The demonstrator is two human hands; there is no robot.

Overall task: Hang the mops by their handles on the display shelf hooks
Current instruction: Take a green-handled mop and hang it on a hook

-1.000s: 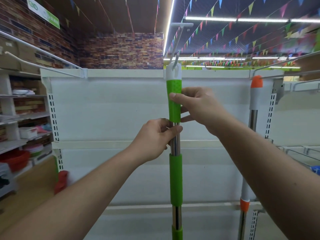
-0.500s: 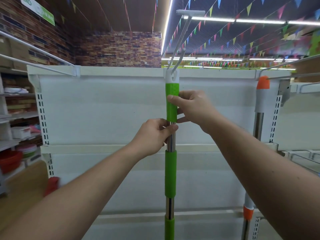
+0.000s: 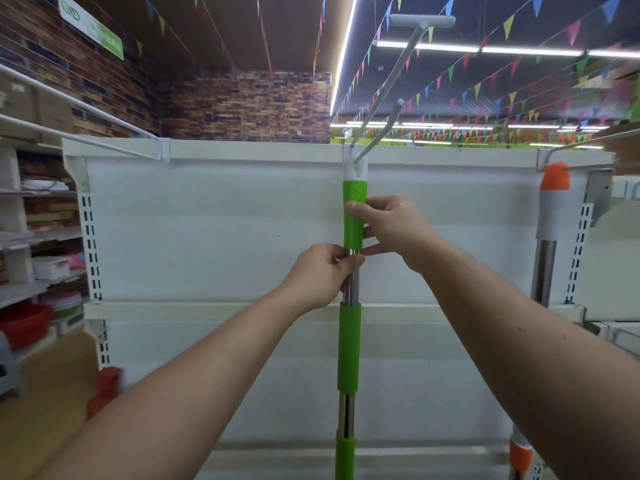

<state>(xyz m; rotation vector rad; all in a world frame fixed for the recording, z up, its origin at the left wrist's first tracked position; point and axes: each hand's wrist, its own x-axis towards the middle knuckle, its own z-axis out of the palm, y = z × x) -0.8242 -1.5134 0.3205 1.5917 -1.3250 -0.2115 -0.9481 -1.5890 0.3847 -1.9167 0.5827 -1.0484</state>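
A green and steel mop handle (image 3: 349, 344) stands upright before the white display shelf (image 3: 214, 230). Its white end cap (image 3: 354, 169) sits on a metal hook (image 3: 377, 133) that juts out from the shelf's top rail. My right hand (image 3: 388, 226) grips the upper green sleeve. Just below it, my left hand (image 3: 320, 275) pinches the bare steel part of the pole. An orange and grey mop handle (image 3: 552, 209) hangs from a hook at the right. The mop heads are out of view.
Long empty hooks (image 3: 104, 126) reach out from the shelf's top left. Side shelves (image 3: 38, 237) at the left hold bowls and boxes. A red object (image 3: 104, 389) lies low at the left by the wooden floor.
The view has shifted a little, so the shelf and hook appear lower and the hook's full length shows. Both hands keep their grip on the green mop handle at the same places.
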